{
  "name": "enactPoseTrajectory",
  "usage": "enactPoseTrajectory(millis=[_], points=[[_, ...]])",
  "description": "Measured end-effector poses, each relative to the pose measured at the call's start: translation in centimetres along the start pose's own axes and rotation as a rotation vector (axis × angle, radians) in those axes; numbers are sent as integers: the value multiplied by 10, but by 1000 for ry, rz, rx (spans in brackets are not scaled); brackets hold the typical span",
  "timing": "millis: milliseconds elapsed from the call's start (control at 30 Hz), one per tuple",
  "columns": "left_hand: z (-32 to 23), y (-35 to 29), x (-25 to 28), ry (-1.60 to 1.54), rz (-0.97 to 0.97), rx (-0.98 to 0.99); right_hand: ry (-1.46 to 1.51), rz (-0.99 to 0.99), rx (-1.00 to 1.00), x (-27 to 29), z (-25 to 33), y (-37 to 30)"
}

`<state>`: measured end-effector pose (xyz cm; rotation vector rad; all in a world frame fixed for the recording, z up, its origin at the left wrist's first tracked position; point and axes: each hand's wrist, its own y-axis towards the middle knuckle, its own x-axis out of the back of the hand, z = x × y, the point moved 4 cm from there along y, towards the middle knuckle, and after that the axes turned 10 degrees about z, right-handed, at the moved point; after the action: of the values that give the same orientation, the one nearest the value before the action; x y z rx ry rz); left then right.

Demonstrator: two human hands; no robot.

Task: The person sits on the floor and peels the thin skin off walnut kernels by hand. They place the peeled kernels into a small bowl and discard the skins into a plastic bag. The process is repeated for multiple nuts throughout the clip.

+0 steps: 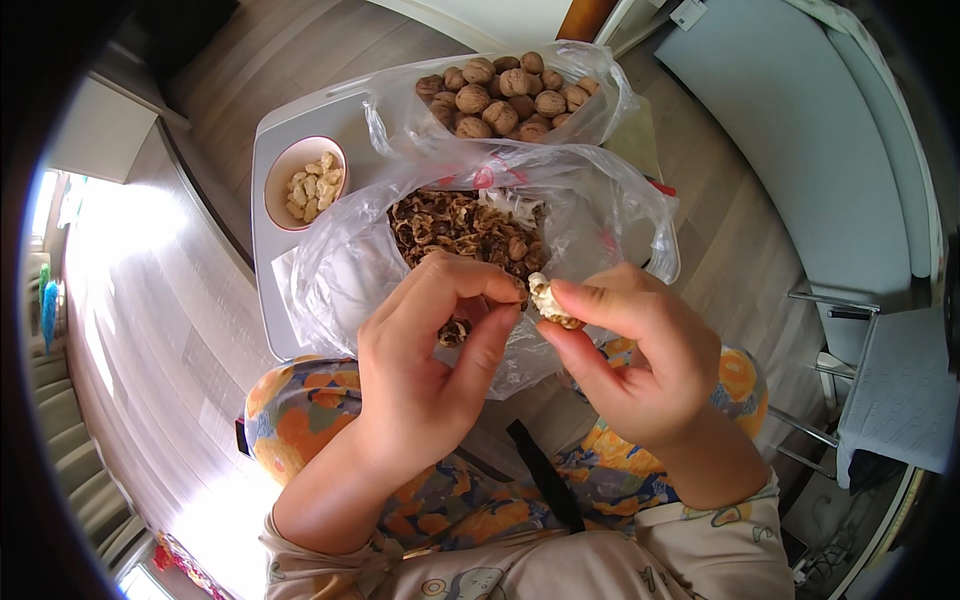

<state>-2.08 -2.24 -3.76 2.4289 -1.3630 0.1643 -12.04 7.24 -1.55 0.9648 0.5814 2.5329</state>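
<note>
Between the thumb and forefinger of my right hand is a walnut kernel, mostly pale with brown skin along its lower edge. My left hand is closed in a pinch just left of the kernel; what its fingertips grip is too small to name. Both hands are over the near side of a clear plastic bag, which lies spread open. Inside it sits a heap of broken brown walnut shells. A white bowl with a red-brown rim holds peeled, pale kernels, to the left of the bag.
Whole walnuts fill another clear bag at the far side of the grey table. My knees, in patterned trousers, are against its near edge. A light grey padded seat stands on the right, on the wooden floor.
</note>
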Motion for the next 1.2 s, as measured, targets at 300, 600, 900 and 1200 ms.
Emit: enactPoseTrajectory(millis=[300,600,900,1200], points=[[-4,2,3,139,-3,-46,-215,19,193,-7,-1,0],[-2,2,4,136,-20,-60,-260,50,226,-10,1,1],[7,-2,3,-239,-128,60,497,-119,-297,-4,-10,-1],[0,1,4,-50,13,11,-13,-47,12,-4,-1,1]])
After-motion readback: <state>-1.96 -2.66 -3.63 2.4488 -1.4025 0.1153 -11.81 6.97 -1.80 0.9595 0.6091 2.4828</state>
